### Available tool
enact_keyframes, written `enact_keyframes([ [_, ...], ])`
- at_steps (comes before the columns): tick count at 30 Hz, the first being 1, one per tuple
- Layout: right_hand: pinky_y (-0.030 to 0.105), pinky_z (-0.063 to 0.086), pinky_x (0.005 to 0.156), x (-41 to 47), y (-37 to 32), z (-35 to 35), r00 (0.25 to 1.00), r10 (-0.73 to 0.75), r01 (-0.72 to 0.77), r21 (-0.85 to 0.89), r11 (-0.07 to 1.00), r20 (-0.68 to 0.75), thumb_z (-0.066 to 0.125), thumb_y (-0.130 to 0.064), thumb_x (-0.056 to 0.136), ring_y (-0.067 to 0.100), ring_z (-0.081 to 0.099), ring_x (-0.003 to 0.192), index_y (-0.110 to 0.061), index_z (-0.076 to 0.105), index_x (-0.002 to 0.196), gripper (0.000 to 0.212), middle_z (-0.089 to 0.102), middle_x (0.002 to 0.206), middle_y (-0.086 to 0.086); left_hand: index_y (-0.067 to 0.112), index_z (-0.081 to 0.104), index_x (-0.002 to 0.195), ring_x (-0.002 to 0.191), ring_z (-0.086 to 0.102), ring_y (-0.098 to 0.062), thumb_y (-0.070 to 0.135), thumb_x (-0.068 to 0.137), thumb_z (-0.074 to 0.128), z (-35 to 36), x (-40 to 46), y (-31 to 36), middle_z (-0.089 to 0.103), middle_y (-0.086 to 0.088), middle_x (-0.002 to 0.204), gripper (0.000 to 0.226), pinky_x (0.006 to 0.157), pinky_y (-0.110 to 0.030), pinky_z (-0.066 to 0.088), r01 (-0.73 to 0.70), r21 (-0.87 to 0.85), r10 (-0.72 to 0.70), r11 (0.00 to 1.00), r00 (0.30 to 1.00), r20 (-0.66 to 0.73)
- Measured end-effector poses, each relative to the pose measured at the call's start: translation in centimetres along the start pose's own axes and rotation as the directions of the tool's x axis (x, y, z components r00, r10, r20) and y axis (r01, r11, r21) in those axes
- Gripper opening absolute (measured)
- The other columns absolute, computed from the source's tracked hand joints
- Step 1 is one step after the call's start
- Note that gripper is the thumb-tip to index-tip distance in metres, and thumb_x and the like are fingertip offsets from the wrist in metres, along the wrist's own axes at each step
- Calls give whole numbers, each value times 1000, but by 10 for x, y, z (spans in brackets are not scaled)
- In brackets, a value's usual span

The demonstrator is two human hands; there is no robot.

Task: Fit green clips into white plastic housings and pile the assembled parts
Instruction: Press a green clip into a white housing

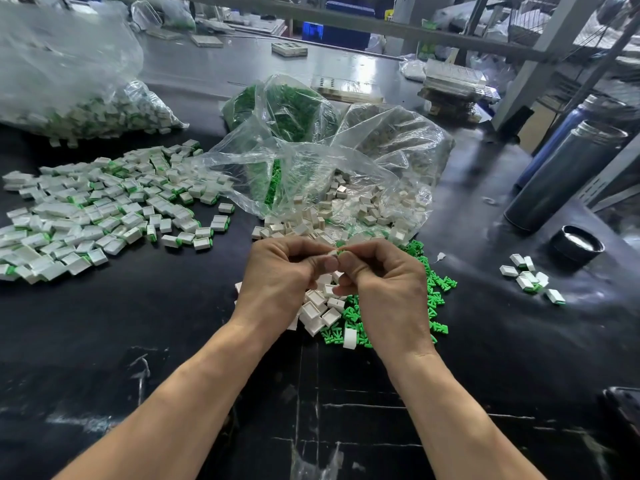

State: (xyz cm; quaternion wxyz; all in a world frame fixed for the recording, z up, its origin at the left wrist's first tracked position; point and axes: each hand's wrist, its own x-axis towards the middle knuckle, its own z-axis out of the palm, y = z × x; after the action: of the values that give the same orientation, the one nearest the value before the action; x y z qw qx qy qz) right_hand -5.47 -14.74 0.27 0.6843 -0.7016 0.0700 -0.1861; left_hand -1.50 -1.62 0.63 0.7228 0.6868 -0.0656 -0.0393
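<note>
1. While your left hand (282, 271) and right hand (381, 275) meet above the tabletop (173, 341), both pinch one white housing (333, 252) with a green clip (343, 251).
2. Assembled parts (104, 209) lie far left of your left hand.

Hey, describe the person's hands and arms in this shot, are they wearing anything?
Both forearms are bare up to the frame's bottom edge, with no sleeves showing. The left hand and right hand wear no gloves, and no rings, watch or wristbands are visible.

pinched part (335, 252) mostly hidden (behind fingers (329, 263))
</note>
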Motion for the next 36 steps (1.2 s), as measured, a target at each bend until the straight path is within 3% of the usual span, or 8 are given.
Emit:
enact_keyframes([
  [6,28,59,58,6,-1,-3,999,-14,13,34,999,43,68,8,92,12,66,61,-17,79,83,29,75,73,3,13,81,85,60,61,-2,4,84,80,-2,3,1,76,0,74,9,56,-18,49,-45,36,45,998,999,13],
  [11,32,55,51,6,-1,-3,1000,-13,12,31,999,27,61,-11,104,16,59,58,-17,78,101,19,72,74,5,9,78,95,61,62,2,5,84,80,-5,5,2,76,0,78,12,59,-11,47,-89,9,89,996,996,27],
  [15,28,37,40,6,-2,0,994,81,-84,44,995,66,48,-39,109,18,49,50,-8,71,86,45,68,69,9,15,78,94,75,68,-6,8,86,80,-4,3,5,77,-3,88,11,67,-17,52,-111,27,109,993,992,65],
  [19,23,32,39,5,-2,0,978,171,-181,78,980,123,36,-54,109,16,48,46,-18,74,73,63,64,63,7,20,80,88,81,63,-25,11,83,82,2,0,5,70,-6,108,10,80,-38,56,-135,42,131,990,987,90],
  [26,17,32,37,3,0,6,983,153,-163,99,982,100,36,-54,106,5,44,40,-31,74,61,63,52,48,-7,14,78,87,89,73,-16,3,85,78,12,-4,2,71,-9,113,11,79,-27,59,-111,-89,125,990,976,179],
  [29,12,44,49,5,3,6,992,105,-112,103,988,66,35,-44,109,-2,62,54,-34,81,79,56,68,61,-12,14,76,93,97,73,-23,8,87,79,14,-5,-2,73,-9,108,9,84,-34,60,-152,-42,158,987,970,188],
  [32,29,56,71,7,8,7,995,97,-97,-7,995,4,34,-52,101,11,75,82,-19,81,97,58,80,89,1,13,74,98,90,74,-27,11,88,79,13,-6,-2,75,-9,98,11,76,-31,61,-170,-30,173,985,963,205],
  [36,40,57,90,6,10,9,996,55,-61,-90,994,-73,32,-49,101,13,74,94,-21,81,93,56,80,93,-3,11,75,99,93,73,-34,14,87,79,13,-5,-3,76,-9,101,13,85,-47,61,-181,-34,184,983,959,214],
])
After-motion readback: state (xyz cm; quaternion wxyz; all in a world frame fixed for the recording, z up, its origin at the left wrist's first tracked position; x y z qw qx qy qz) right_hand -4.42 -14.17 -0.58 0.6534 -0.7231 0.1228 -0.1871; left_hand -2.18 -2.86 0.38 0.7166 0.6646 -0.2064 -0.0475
